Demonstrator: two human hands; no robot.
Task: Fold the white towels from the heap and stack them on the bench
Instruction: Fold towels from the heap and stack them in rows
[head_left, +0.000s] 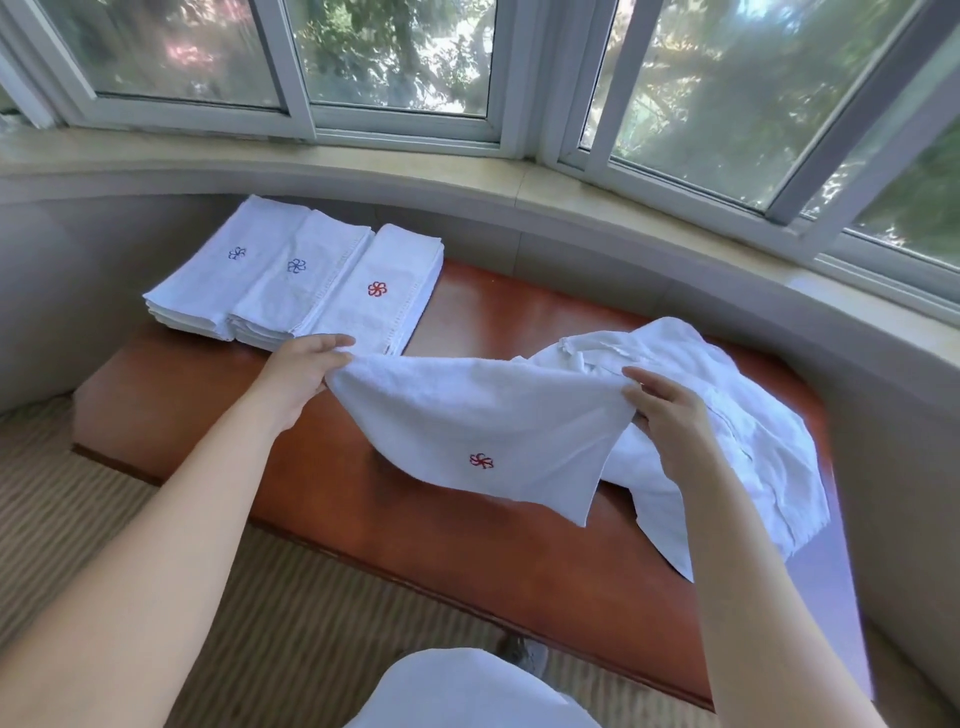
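Note:
I hold a white towel with a red flower mark (483, 431) stretched above the brown bench (363, 514). My left hand (304, 374) pinches its left top corner and my right hand (670, 415) pinches its right top corner. The towel hangs down between them over the bench's middle. To the right lies the heap of unfolded white towels (727, 431), partly under the held towel. At the bench's far left stand three stacks of folded towels: two with blue marks (239, 270) (296, 291) and one with a red mark (384, 291).
A curved wall and window sill (519, 176) run behind the bench, with windows above. Striped beige carpet (156, 519) covers the floor in front. My white-clothed knee (467, 691) shows at the bottom edge.

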